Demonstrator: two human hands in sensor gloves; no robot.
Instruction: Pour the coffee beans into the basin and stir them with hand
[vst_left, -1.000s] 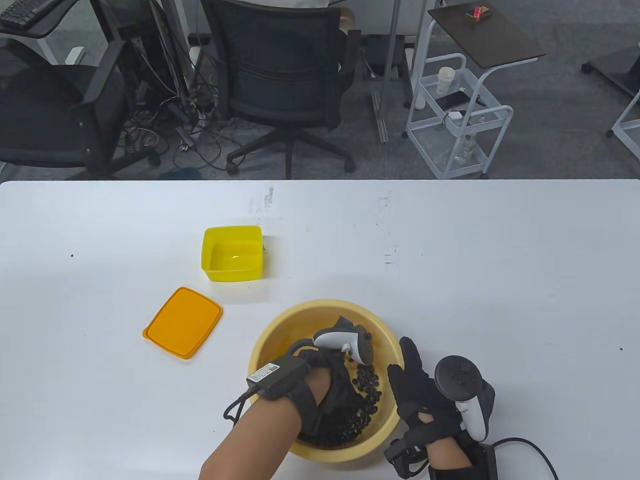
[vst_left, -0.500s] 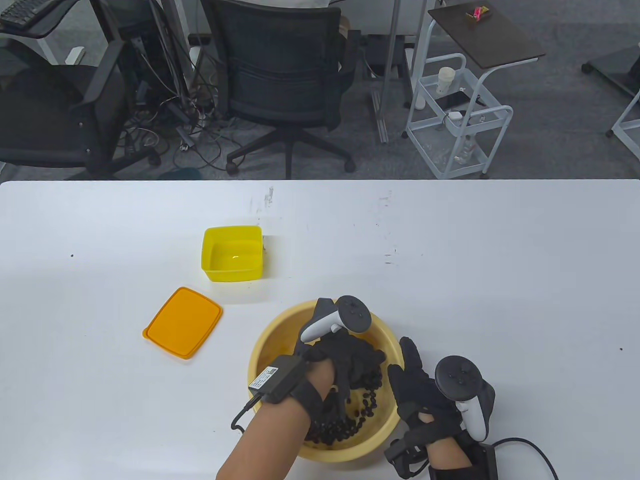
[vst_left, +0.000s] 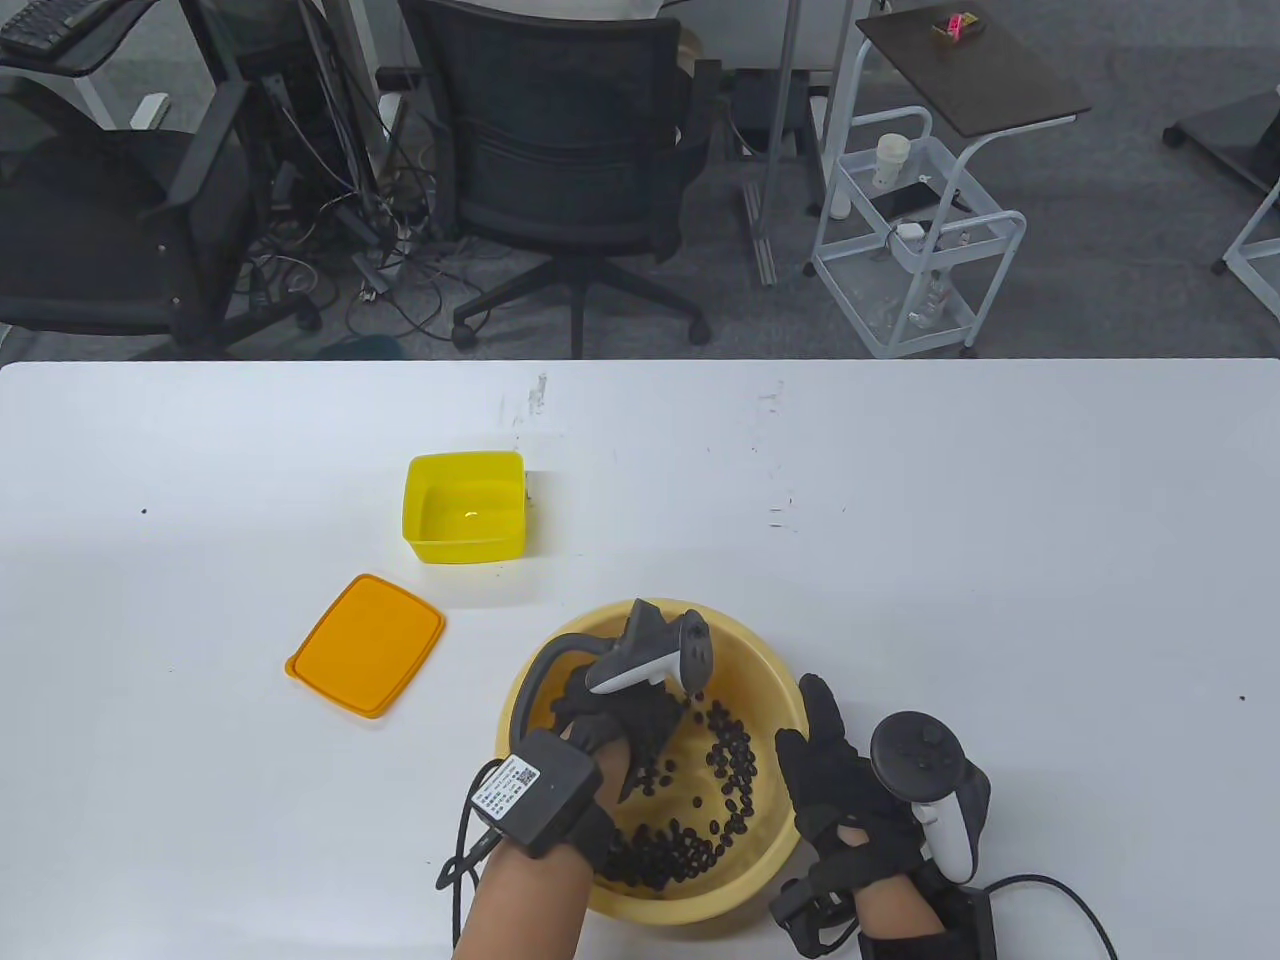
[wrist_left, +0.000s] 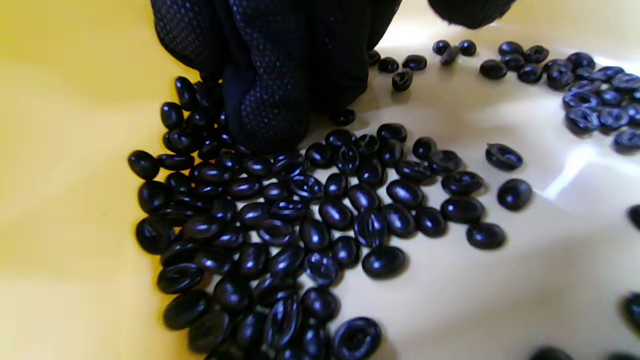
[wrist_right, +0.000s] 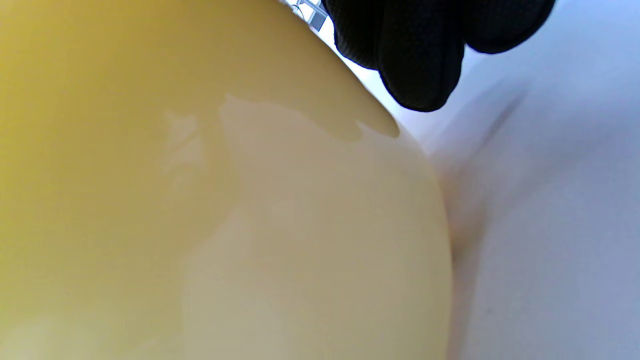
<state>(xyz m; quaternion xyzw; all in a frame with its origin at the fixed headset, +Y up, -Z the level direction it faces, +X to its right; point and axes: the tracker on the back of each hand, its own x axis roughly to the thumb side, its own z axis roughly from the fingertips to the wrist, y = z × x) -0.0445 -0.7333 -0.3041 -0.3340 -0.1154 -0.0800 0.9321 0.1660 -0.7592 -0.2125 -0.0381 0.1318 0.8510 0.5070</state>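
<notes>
The pale yellow basin (vst_left: 770, 660) sits near the table's front edge with dark coffee beans (vst_left: 735, 760) spread over its floor. My left hand (vst_left: 640, 725) reaches down inside the basin's left half. In the left wrist view its gloved fingers (wrist_left: 270, 75) hang fairly straight, with the tips pushing into a heap of coffee beans (wrist_left: 320, 220) beside the basin wall (wrist_left: 60, 150). My right hand (vst_left: 825, 750) lies with straight fingers against the basin's right outer side. The right wrist view shows that outer wall (wrist_right: 200, 200) and the right fingertips (wrist_right: 420, 60) next to it.
An empty yellow box (vst_left: 465, 506) stands behind and left of the basin. Its orange lid (vst_left: 366, 644) lies flat on the white table (vst_left: 1000, 550). A cable (vst_left: 1070, 900) trails from my right wrist. Chairs and a trolley stand beyond the far edge.
My left hand has swept from the basin's middle and right toward its left side, turning at the wrist and uncovering scattered beans on the right. The right hand has not moved.
</notes>
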